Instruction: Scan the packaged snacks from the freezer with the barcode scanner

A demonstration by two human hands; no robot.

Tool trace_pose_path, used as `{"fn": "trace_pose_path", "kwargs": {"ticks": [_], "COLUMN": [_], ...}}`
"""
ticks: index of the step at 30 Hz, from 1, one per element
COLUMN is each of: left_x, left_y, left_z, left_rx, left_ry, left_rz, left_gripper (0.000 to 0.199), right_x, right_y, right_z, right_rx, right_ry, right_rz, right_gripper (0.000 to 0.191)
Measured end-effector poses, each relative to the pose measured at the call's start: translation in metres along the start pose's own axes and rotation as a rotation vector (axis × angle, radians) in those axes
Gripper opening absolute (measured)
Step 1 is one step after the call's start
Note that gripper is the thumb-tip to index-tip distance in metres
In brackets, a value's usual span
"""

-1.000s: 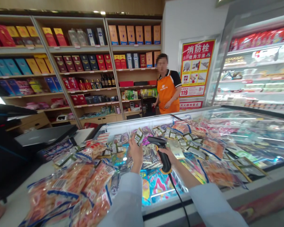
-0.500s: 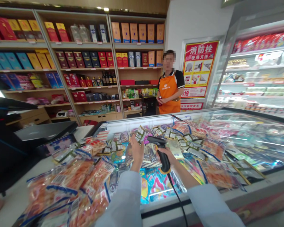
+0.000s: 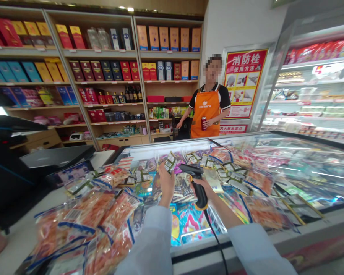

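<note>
My left hand (image 3: 166, 183) holds up a small clear-and-green packet (image 3: 170, 161) over the glass-topped freezer. My right hand (image 3: 202, 187) is wrapped round the handle of a black and yellow barcode scanner (image 3: 200, 193), whose head points left at the packet, a short gap apart. A black cable (image 3: 215, 233) hangs from the scanner's handle. Similar small packets (image 3: 208, 161) lie on the glass behind and to the right. Large packs of orange-pink food (image 3: 86, 210) are heaped at the lower left, and another such pack (image 3: 265, 212) lies right of my right hand.
Behind the freezer (image 3: 304, 236), a person in an orange apron (image 3: 208, 107) holds a dark red can (image 3: 203, 123). Shelves of boxed goods (image 3: 103, 82) line the back wall. A lit chiller (image 3: 318, 88) stands at the right. Dark equipment (image 3: 11, 168) is at the left.
The person in the apron has shifted slightly right and extended one arm out to the side, the can now in the other hand. My hands, the packet and the scanner have hardly moved.
</note>
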State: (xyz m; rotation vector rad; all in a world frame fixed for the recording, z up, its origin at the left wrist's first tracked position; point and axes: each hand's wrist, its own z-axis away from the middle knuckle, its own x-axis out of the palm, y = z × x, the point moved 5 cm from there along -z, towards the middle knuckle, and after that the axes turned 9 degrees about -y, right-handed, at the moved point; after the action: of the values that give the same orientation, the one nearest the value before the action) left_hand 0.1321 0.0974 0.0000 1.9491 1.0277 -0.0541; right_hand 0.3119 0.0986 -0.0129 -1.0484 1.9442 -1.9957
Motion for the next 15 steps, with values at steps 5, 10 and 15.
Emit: {"fn": "trace_pose_path", "kwargs": {"ticks": [5, 10, 15], "left_x": [-0.0013, -0.0026, -0.0045], "left_y": [0.0021, 0.0034, 0.0057], "left_z": [0.0008, 0.0011, 0.0011], "left_rx": [-0.033, -0.037, -0.018], "left_ry": [0.037, 0.043, 0.042], "left_rz": [-0.015, -0.008, -0.025], "left_gripper": [0.051, 0.049, 0.049], "right_x": [-0.0009, -0.0006, -0.0003], "right_y": [0.0008, 0.0002, 0.0009], "right_z": [-0.0003, -0.0007, -0.0009], "right_rx": [-0.008, -0.014, -0.003], "right_ry": [-0.008, -0.029, -0.039], "right_rz": [0.002, 0.015, 0.01], "right_gripper": [0.034, 0.034, 0.036]}}
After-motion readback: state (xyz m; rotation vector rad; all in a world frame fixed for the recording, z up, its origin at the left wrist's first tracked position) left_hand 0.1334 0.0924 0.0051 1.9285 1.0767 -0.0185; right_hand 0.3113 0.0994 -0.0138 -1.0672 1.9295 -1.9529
